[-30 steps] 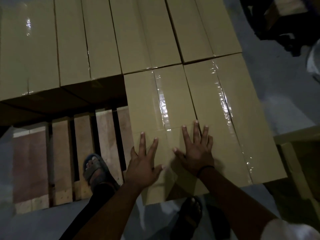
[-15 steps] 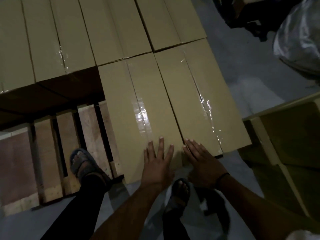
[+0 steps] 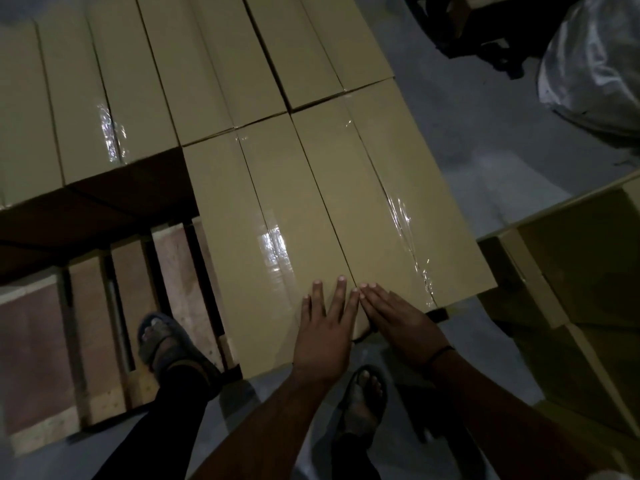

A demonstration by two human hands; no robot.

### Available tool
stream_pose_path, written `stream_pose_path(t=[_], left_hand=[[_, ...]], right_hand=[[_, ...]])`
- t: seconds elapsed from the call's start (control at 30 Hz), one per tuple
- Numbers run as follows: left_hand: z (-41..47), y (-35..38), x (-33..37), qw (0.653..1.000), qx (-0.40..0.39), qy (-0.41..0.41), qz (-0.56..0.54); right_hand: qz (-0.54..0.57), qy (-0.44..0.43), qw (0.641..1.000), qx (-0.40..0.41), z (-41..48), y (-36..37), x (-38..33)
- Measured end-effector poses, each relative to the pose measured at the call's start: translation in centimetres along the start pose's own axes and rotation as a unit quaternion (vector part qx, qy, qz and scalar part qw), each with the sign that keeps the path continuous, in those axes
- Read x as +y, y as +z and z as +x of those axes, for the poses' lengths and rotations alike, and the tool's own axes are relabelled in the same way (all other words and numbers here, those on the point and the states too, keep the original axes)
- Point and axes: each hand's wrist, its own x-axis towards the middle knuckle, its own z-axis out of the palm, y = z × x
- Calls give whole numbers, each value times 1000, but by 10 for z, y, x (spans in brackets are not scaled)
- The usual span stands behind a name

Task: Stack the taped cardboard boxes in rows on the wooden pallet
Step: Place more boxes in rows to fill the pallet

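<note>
Two long taped cardboard boxes lie side by side in the near row on the wooden pallet (image 3: pixel 173 278). My left hand (image 3: pixel 323 327) rests flat with straight fingers on the near end of the left box (image 3: pixel 263 237). My right hand (image 3: pixel 398 320) lies flat beside it on the near end of the right box (image 3: pixel 394 202), fingertips almost touching the left hand. A back row of several more taped boxes (image 3: pixel 214 71) fills the far side of the pallet. Bare slats show to the left of the near row.
My left foot in a sandal (image 3: pixel 166 344) stands on the pallet slats, and my right foot (image 3: pixel 363 393) is on the grey floor. Open cardboard boxes (image 3: pixel 568 278) stand at the right. A plastic-wrapped bundle (image 3: pixel 595 64) lies at the top right.
Both hands have slid back toward the near ends of the boxes and come closer together. The view has shifted, so the boxes lie farther right and up in frame.
</note>
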Motion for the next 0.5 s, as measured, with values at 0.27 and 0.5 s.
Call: stream_pose_path(t=[0.27,0.5], left_hand=[[-1,17,-5,998,53,12,18],[-1,16,-5,999,48,10,2]], right_hand=[[-12,-17,1000,6,2,-1,-3],[1,-2,999,-32,6,-6,-5]])
